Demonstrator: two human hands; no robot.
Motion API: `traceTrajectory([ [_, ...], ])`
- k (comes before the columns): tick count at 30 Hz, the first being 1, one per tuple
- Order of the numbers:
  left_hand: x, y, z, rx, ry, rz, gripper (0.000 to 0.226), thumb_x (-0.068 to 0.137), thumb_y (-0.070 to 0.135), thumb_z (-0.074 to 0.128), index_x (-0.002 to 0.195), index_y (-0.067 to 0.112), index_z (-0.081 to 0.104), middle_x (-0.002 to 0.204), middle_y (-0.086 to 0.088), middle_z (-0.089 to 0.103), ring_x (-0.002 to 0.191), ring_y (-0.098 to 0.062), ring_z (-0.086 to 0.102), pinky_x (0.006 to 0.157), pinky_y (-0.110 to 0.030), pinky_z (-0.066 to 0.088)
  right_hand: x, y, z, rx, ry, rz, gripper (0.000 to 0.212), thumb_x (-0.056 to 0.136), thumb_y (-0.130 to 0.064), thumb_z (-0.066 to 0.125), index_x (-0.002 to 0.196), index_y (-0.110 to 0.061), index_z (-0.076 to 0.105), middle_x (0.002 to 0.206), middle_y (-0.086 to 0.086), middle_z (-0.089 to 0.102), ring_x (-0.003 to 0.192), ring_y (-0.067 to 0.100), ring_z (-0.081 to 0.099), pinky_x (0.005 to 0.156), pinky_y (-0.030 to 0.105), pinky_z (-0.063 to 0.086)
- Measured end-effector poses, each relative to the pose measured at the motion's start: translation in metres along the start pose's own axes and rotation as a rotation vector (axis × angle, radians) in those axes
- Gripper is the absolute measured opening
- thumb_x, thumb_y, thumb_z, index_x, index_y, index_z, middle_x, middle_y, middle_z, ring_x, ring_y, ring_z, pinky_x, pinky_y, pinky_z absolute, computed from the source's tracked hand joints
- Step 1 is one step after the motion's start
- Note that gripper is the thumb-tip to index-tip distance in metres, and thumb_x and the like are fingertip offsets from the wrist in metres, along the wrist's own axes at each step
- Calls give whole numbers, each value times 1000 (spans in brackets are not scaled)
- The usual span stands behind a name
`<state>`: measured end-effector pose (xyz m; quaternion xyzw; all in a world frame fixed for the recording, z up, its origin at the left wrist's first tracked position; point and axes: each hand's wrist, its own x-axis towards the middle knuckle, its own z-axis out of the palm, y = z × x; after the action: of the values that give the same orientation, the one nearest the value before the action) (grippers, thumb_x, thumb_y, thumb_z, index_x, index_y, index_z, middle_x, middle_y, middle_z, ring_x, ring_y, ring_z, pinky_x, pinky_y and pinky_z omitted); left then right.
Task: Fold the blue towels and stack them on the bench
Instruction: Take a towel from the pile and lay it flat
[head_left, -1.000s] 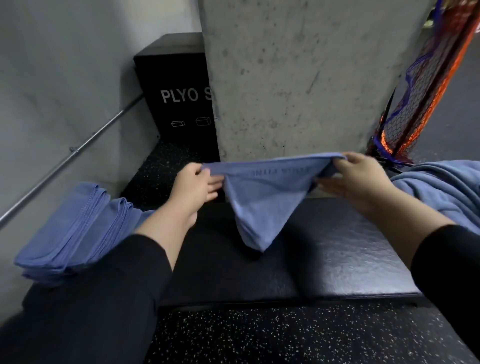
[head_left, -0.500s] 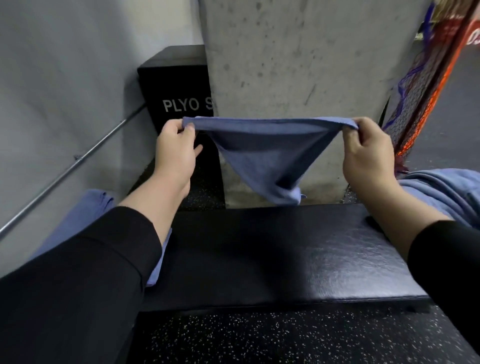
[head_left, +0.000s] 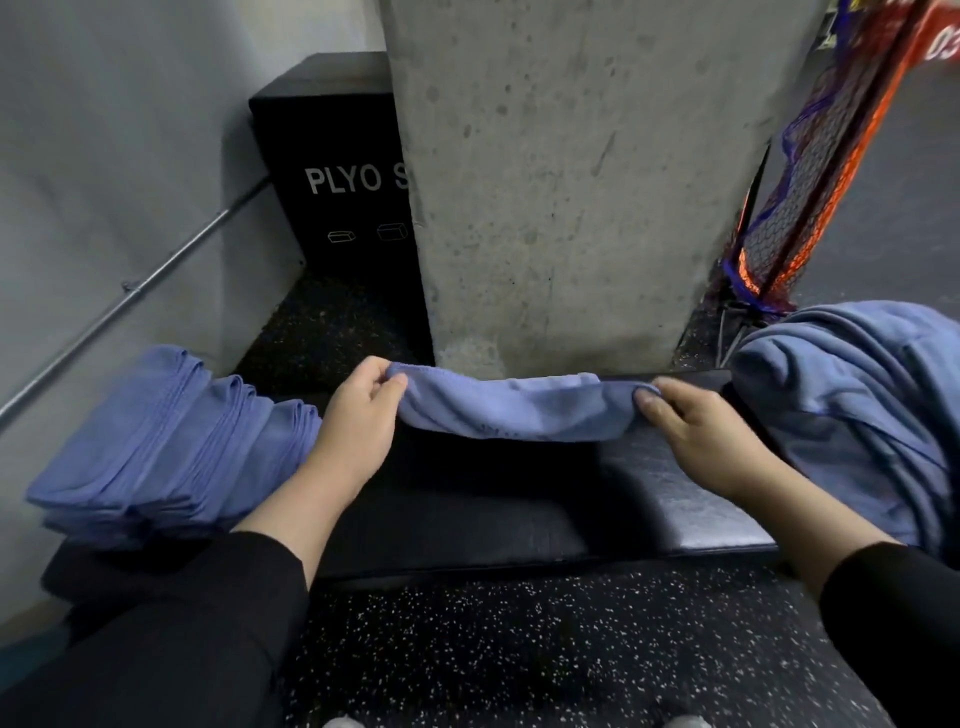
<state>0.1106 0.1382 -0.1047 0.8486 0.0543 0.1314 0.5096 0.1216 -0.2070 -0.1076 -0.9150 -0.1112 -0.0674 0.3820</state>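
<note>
Both hands pinch a blue towel (head_left: 514, 410) by its ends, left hand (head_left: 358, 421) and right hand (head_left: 696, 436), low over the black worktop (head_left: 691, 514). The black box (head_left: 332, 171) behind reads "PLYO S", the rest hidden. A folded stack (head_left: 171, 441) lies left.

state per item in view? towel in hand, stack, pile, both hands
towel in hand: partly folded, stretched between both hands, sagging onto the bench
folded stack: neat, on the bench's left end
unfolded pile: crumpled, on the right end
left hand: grip pinches the towel's left end
right hand: grip pinches its right end
</note>
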Motion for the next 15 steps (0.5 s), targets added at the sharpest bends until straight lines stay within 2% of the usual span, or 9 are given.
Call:
traceTrajectory([
  [3, -5, -17, -4, 118, -285, -16, 16, 103, 18, 53, 88, 14, 58, 67, 1, 47, 64, -9, 38, 64, -32, 33, -10, 19, 5, -102, -250, 29, 34, 102, -34, 53, 74, -14, 50, 60, -8, 48, 61, 6, 40, 67, 36, 43],
  [6, -8, -42, -5, 304, -484, -25, 20, 102, 25, 55, 84, 16, 57, 61, 10, 44, 61, -9, 37, 64, -34, 33, -17, 32, 12, -202, -377, 76, 33, 102, -39, 52, 73, -22, 50, 59, -18, 53, 58, 5, 43, 63, 23, 40],
  [10, -9, -51, -8, 430, -523, -27, 24, 101, 29, 55, 85, 11, 58, 66, 7, 48, 62, -8, 40, 65, -34, 36, -20, 31, 13, -256, -391, 66, 32, 103, -38, 51, 73, -26, 49, 61, -24, 55, 59, -1, 49, 65, 17, 41],
  [13, -10, -45, -13, 520, -532, -26, 24, 103, 29, 52, 83, 19, 59, 69, 6, 53, 64, -10, 44, 64, -34, 37, -20, 30, 10, -263, -386, 78, 32, 103, -38, 49, 75, -23, 49, 64, -10, 56, 60, 3, 49, 63, 20, 39],
  [15, -14, -42, -16, 564, -553, -19, 24, 103, 27, 51, 83, 18, 58, 70, 5, 54, 65, -10, 45, 65, -34, 37, -21, 30, 7, -259, -387, 93, 33, 104, -40, 47, 76, -22, 49, 69, -5, 58, 67, 11, 53, 68, 29, 42],
])
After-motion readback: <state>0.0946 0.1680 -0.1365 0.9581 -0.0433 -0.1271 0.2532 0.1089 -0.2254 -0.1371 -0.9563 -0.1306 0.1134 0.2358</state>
